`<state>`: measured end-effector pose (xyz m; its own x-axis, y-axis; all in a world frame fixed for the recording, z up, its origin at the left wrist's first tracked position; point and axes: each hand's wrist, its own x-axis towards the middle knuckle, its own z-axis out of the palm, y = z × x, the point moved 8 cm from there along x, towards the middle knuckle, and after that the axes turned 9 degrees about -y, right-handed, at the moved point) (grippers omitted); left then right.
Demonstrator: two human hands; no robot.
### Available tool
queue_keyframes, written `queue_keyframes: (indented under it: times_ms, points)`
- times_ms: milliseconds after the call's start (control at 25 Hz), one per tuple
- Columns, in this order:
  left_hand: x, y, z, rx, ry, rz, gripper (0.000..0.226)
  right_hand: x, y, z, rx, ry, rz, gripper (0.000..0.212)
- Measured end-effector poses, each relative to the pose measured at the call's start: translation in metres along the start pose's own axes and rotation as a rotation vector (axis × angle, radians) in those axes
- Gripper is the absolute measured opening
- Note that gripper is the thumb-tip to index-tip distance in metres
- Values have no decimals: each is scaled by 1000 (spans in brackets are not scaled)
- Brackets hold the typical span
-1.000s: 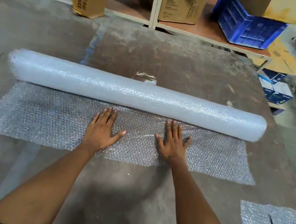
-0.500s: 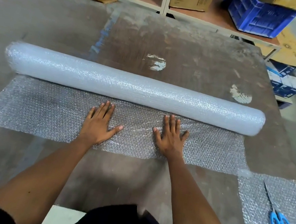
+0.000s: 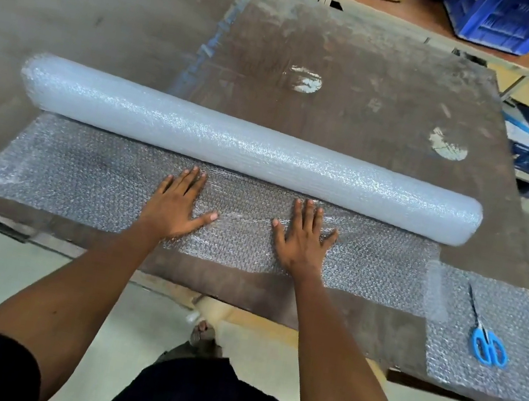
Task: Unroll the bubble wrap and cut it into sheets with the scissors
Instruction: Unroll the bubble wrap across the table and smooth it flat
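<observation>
On one unrolled sheet, left hand and right hand lie flat, released.

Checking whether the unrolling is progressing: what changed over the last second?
Little on the table: the view pulled back and tilted down. Both hands, left and right, stay flat and open on the unrolled wrap, just before the roll, which has not visibly rolled on. Nothing was grasped or released. The scissors still lie on the cut sheet.
</observation>
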<state>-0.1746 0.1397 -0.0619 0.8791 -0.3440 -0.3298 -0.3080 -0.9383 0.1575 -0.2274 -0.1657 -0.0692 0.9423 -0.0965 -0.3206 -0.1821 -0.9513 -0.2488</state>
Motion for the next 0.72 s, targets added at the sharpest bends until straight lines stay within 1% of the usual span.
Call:
queue_keyframes:
  times_ms: [120,200,280,320,400,480,640,720]
  points:
    - [-14,-6,6,-29,-63,0,115,-28,-5,13,7,-2,6,81]
    - [-19,-10,5,-41,-134,-1,121,-40,-8,19,26,-10,15,82]
    - [-26,-12,7,-69,-175,-35,123,-49,-10,21,38,-15,8,83]
    - [-29,-11,7,-104,-157,-60,122,-51,-10,22,42,-22,-1,83]
    - [-35,-1,7,-194,-68,-85,111,-53,-8,21,50,-31,-16,84]
    - [-39,22,7,-243,3,-62,98,-55,-3,16,47,-2,-24,84]
    - [-36,84,-2,-169,82,46,81,-56,14,-5,69,80,-31,84]
    - [-23,118,-11,-181,119,92,71,-50,23,-18,86,148,-19,79]
